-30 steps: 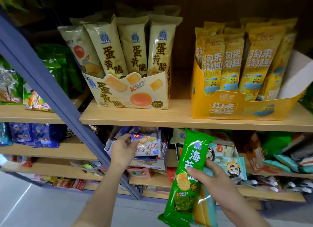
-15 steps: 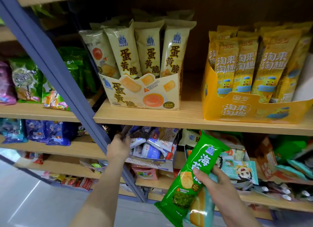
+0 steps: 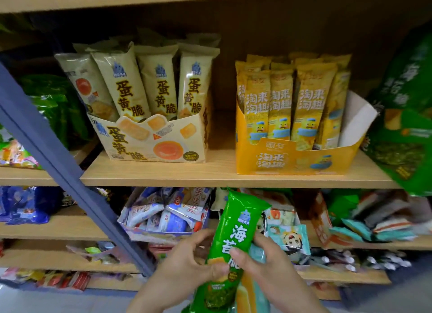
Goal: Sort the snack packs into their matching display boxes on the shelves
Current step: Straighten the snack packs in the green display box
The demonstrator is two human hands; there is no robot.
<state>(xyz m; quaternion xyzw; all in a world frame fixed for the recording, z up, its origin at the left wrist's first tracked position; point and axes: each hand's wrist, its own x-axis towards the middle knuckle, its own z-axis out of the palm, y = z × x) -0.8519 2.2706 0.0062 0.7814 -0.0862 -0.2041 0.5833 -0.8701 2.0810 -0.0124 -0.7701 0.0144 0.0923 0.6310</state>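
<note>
Shelves [image 3: 210, 176]; left hand [image 3: 184, 263], right hand [image 3: 264, 263] grip pack [image 3: 240, 221].

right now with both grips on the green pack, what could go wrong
1. The right grip also holds a teal and yellow pack under the green seaweed pack. That lower pack may slip out if the left grip pulls the green one away.
2. The cream egg-yolk box and yellow box straight ahead don't match it. The blurred green packaging at the right edge looks the likelier home.
</note>
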